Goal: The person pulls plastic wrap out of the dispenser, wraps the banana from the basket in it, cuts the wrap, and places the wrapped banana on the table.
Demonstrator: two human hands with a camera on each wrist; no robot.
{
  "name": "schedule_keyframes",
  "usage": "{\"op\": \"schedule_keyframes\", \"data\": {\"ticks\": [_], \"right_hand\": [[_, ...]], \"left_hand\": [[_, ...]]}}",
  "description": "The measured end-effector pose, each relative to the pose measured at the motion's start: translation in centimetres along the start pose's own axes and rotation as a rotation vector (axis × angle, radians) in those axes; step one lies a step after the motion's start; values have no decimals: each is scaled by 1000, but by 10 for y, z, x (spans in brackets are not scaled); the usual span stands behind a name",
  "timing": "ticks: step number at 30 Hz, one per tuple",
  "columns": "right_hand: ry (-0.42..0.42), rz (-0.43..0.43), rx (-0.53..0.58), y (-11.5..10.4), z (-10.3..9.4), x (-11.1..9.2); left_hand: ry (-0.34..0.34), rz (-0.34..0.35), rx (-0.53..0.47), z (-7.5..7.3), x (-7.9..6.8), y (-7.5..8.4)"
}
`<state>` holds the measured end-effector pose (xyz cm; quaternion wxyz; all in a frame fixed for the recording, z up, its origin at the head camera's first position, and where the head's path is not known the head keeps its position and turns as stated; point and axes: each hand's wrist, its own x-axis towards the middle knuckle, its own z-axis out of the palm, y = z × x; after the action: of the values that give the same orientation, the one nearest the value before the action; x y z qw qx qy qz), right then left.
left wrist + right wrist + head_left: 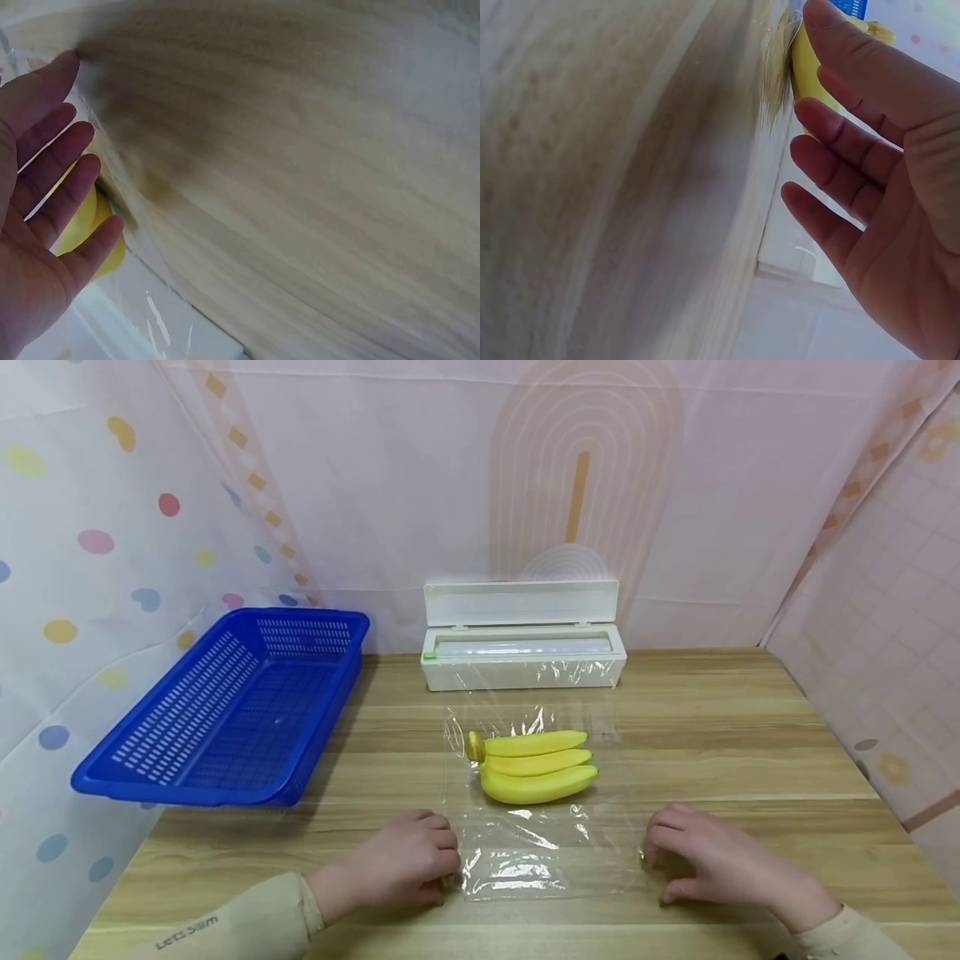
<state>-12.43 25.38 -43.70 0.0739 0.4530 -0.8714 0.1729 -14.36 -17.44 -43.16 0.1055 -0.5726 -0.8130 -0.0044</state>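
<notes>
A bunch of three yellow bananas (536, 766) lies on a clear sheet of cling film (517, 872) spread on the table. The sheet stretches back to a white cling film dispenser (522, 670) with its lid raised. By the sheet's near left edge is my left hand (408, 862), its fingertips right at the film; the left wrist view shows those fingers (56, 161) apart and loosely extended. Off the right edge of the film, my right hand (712, 860) hovers low over the table. Its fingers (840, 176) are spread and slightly bent, with nothing between them.
A blue plastic basket (318, 727) with slotted walls stands at the left of the wooden table (720, 727). Patterned cloth (375, 485) hangs behind the table and along both sides. A small green slider (430, 655) sits on the dispenser's left end.
</notes>
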Motion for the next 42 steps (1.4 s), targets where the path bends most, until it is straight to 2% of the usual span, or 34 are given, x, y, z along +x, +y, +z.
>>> {"op": "schedule_keyframes", "data": {"ticks": [16, 21, 29, 36, 42], "right_hand": [[-2, -11, -9, 2, 1, 3], [-25, -57, -12, 2, 3, 6], [-74, -120, -4, 3, 8, 12], [-7, -179, -17, 3, 13, 16], [17, -158, 41, 4, 10, 13]], "left_hand": [[22, -29, -39, 2, -2, 3], [31, -32, -87, 1, -3, 4], [80, -36, -149, -1, -3, 3], [137, -42, -193, -2, -6, 2], [162, -71, -249, -4, -10, 0]]}}
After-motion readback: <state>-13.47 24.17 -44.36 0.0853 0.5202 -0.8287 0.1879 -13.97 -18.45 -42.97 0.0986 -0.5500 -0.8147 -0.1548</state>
